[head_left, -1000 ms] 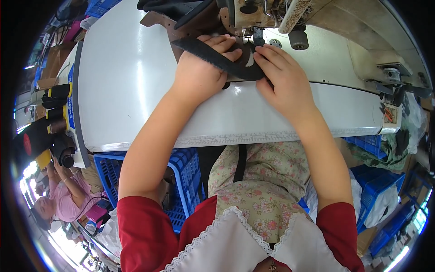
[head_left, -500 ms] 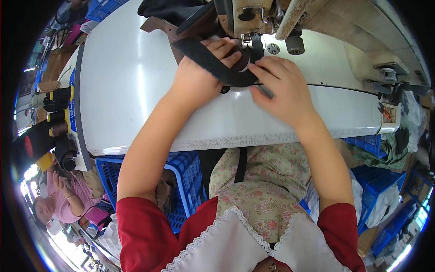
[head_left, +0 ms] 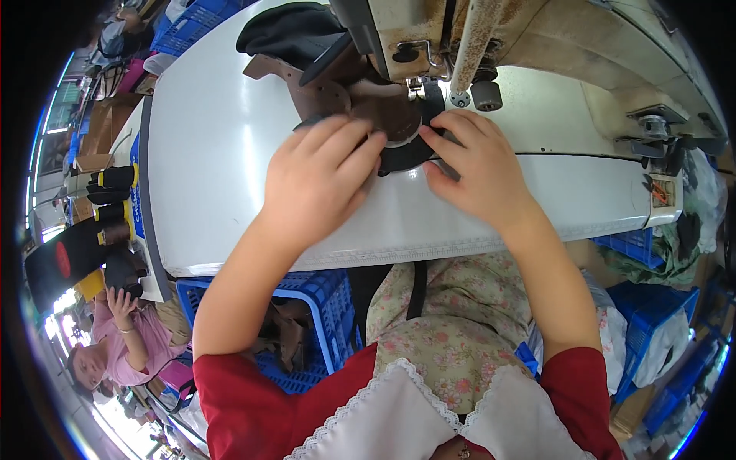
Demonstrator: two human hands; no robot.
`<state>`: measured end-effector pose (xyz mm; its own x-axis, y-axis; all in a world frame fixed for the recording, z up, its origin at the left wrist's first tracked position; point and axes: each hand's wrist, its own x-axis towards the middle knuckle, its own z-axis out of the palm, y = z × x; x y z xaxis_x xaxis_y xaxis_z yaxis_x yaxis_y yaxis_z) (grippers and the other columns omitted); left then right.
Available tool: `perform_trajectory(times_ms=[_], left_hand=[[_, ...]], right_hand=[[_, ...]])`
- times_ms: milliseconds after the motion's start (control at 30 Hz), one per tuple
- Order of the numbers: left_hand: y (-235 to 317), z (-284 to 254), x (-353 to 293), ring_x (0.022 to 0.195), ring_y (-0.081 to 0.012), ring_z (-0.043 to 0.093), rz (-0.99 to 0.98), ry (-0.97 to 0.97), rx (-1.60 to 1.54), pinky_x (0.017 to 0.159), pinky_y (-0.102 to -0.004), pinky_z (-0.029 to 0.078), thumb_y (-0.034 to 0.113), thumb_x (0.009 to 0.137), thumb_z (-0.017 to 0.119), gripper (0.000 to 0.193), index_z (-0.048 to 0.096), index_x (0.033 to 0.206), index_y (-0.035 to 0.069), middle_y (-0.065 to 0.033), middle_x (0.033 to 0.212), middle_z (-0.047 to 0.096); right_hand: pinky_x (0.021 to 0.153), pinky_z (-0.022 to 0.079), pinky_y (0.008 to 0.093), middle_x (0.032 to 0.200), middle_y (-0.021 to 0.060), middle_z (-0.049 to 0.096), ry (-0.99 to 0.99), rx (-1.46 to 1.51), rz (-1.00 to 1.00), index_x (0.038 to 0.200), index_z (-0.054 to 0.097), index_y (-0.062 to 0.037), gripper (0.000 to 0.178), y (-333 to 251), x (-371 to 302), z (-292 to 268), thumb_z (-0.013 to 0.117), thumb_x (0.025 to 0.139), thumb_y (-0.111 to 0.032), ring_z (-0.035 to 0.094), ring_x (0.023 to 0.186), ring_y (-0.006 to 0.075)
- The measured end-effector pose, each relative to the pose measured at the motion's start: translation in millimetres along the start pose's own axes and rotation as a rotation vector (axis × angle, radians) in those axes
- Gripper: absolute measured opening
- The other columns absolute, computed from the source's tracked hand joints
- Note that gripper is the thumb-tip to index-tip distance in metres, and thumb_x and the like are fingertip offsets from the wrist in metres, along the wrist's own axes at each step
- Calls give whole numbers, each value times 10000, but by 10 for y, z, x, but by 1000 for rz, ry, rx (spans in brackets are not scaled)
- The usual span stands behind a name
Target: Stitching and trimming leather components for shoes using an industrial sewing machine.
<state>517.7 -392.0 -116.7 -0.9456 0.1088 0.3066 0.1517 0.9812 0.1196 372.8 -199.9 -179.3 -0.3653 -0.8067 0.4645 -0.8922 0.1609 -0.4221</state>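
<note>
A brown leather-like piece [head_left: 387, 115] lies on the white sewing machine bed, its curved edge under the presser foot [head_left: 415, 88]. A black strip [head_left: 406, 159] curves along that edge, with a thin pale line between them. My left hand [head_left: 318, 172], slightly blurred, has its fingers bent over the strip's left part, hiding much of it. On the other side, my right hand [head_left: 479, 165] has thumb and forefinger at the strip's right part, close to the foot. A black soft part [head_left: 291, 34] joined to the brown piece rests farther back.
The machine head [head_left: 418, 34] stands over the work. Blue crates [head_left: 333, 307] sit below the table edge at left and right. Thread cones [head_left: 115, 178] stand on a neighbouring table at left, where a person in pink [head_left: 126, 349] sits.
My left hand has come off the top of the brown piece and moved nearer me, over the strip. The strip's raised left end has gone down under the fingers. My right hand stays about the same.
</note>
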Motion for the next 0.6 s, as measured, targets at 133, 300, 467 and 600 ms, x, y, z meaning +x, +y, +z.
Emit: perform_trajectory(times_ms=[133,300,467,600], left_hand=[[-179,179,322,1168,-259,618,149,-50,112,957,-399,505,21,678,695,482,684,1158,75,-68,1226,670],[-253,312,314,1193,-262,614,100,-140,69,983,-402,504,11,671,673,515,690,1181,83,-69,1251,672],[-286,304,346,1183,-250,625,134,-150,5,970,-398,513,9,672,657,466,715,1130,76,-76,1225,689],[-281,319,345,1174,-250,630,128,-151,18,963,-397,518,14,671,656,470,715,1133,76,-78,1227,687]], right_hand=[[953,481,413,1103,85,620,-11,-7,-14,1059,701,-30,388,3,2,15,761,754,-261,573,1120,280],[971,472,418,1133,92,614,-23,-20,51,1077,693,-15,411,-75,9,59,765,768,-276,560,1144,289],[988,462,418,1143,103,610,15,-50,103,1082,686,11,408,-143,-19,79,752,788,-265,551,1161,292],[995,458,422,1160,115,609,6,-47,109,1092,681,20,406,-133,-13,89,740,802,-258,550,1167,300]])
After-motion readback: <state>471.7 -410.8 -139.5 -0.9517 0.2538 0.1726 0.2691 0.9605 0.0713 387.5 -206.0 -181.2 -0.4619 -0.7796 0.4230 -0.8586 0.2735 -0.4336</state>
